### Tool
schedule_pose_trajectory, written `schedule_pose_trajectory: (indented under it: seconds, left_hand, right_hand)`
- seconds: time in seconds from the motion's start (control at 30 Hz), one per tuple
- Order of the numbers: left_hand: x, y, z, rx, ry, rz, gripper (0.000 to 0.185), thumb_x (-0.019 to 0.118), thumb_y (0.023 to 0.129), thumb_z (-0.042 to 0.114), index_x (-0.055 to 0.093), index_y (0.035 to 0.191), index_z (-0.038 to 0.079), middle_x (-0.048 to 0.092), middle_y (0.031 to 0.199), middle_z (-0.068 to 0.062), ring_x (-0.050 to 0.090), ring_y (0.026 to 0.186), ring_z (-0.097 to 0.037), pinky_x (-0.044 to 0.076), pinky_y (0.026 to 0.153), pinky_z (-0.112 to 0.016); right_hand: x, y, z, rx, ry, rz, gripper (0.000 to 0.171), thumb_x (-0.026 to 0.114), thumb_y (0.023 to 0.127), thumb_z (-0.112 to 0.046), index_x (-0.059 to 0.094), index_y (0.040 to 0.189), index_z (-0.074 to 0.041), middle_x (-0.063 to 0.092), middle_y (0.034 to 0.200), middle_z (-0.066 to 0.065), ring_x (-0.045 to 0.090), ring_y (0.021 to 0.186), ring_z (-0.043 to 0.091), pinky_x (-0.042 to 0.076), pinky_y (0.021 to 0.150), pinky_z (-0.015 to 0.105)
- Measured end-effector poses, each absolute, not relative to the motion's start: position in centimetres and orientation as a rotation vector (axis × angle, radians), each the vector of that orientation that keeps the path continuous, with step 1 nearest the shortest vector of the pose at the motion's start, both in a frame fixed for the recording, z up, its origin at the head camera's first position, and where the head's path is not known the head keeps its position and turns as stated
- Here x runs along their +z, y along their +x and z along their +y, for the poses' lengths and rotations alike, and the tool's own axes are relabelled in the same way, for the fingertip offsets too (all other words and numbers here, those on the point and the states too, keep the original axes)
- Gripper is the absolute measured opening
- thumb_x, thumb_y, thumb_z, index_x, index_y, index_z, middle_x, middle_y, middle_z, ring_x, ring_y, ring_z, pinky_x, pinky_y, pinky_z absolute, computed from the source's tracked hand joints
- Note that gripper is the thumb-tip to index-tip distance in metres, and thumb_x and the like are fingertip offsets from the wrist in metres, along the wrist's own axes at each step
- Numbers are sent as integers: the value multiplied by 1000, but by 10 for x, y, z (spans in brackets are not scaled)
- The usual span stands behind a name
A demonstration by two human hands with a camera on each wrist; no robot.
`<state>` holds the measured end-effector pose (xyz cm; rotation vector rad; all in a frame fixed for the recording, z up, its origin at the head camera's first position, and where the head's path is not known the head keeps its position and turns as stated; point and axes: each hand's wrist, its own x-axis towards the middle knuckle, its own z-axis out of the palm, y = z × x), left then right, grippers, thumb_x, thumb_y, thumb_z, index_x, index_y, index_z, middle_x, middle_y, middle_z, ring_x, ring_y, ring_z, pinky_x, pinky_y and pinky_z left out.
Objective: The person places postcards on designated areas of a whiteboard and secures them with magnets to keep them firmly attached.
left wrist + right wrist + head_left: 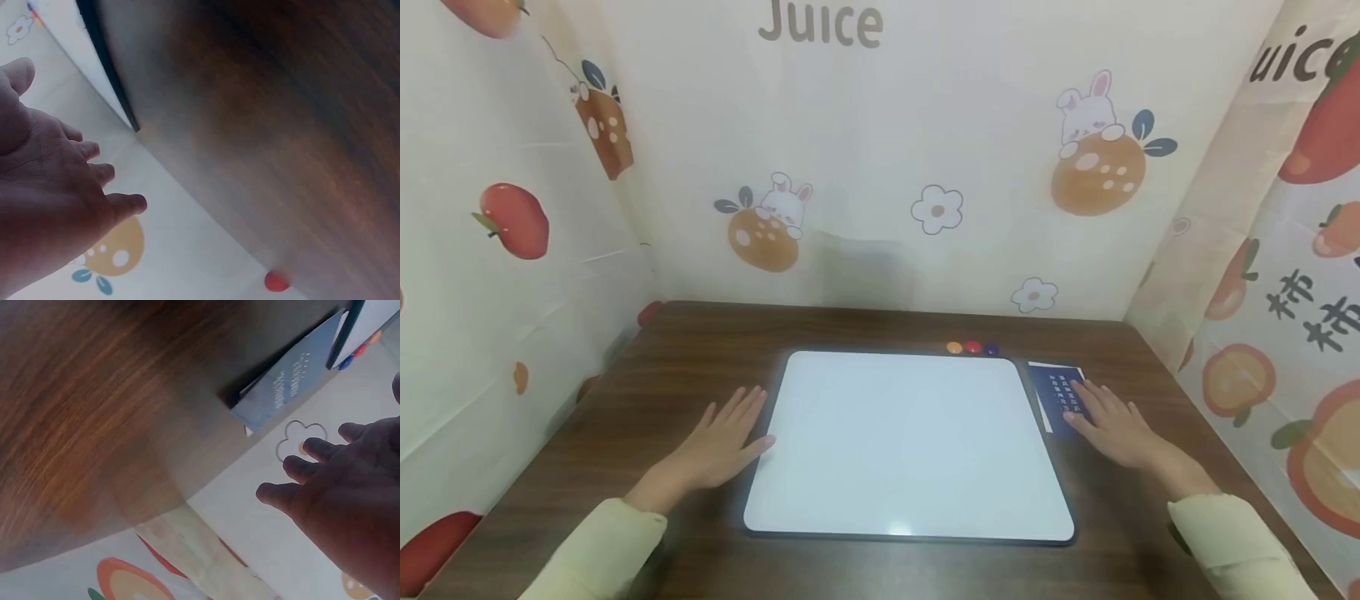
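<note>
A blank white board (910, 446) with a dark rim lies flat in the middle of the brown wooden table (700, 350). My left hand (722, 442) rests palm down on the table just left of the board, fingers straight, thumb at the board's edge. My right hand (1108, 417) lies flat to the right of the board, fingertips on a dark blue card (1058, 392) with white print. In the left wrist view the left hand (56, 187) has spread fingers and holds nothing. The right hand (350, 487) in the right wrist view is also spread, near the blue card (294, 381).
Three small round magnets, orange (954, 347), red (973, 347) and blue (991, 348), sit at the board's far edge. Printed fabric walls (887, 167) with fruit and rabbit pictures close in the table at the back and both sides. A red dot (276, 281) shows at the table's far left corner.
</note>
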<state>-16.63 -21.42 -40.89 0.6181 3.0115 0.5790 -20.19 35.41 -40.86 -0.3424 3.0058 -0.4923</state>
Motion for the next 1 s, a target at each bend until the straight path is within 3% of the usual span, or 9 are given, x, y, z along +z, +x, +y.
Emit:
schedule_pose_trajectory:
  seconds: [0.33, 0.63, 0.83, 1.0]
  left_hand:
    - [-412, -178, -210, 594, 619, 2962, 70, 48, 98, 40, 26, 147, -6, 21, 153, -25, 12, 140, -45, 8, 107, -67]
    - [-416, -187, -208, 574, 604, 2900, 71, 45, 99, 40, 22, 148, -6, 17, 154, -24, 8, 141, -44, 7, 107, -66]
    - [-420, -195, -208, 579, 611, 2872, 70, 44, 100, 38, 21, 147, -8, 16, 154, -26, 7, 141, -45, 5, 107, -67]
    - [-425, -202, -209, 590, 610, 2852, 70, 43, 100, 38, 20, 148, -8, 14, 154, -26, 5, 141, -44, 3, 107, -67]
  right_hand:
    - [-408, -219, 356, -503, -313, 2988, 73, 39, 101, -43, 22, 142, 14, 20, 141, 43, 18, 125, 63, 18, 95, 76]
    - [-408, -231, 360, -538, -188, 2934, 79, 41, 100, -42, 11, 141, 18, 17, 133, 49, 17, 118, 67, 21, 90, 79]
    - [-414, -242, 364, -516, -148, 2969, 78, 49, 96, -36, 21, 131, 28, 27, 123, 50, 26, 112, 62, 23, 93, 74]
    - [-414, -247, 365, -499, -69, 2981, 71, 54, 94, -32, 32, 120, 30, 41, 105, 43, 38, 100, 54, 36, 86, 66]
